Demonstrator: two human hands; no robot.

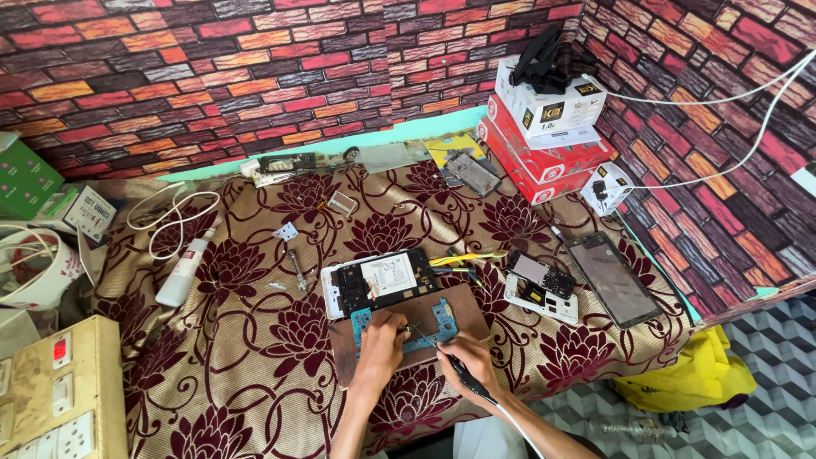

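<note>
Hands [425, 348] on blue circuit board [442, 321]

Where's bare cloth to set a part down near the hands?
Bare cloth lies left of the left hand, below the white bottle, and right of the right hand, below the small opened phone. Crowded around the blue circuit board.

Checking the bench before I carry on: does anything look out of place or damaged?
Mostly ordinary repair clutter. One oddity: the dark phone screen lies near the table's right edge, close to dropping off. The left hand and right hand work on the blue circuit board.
</note>
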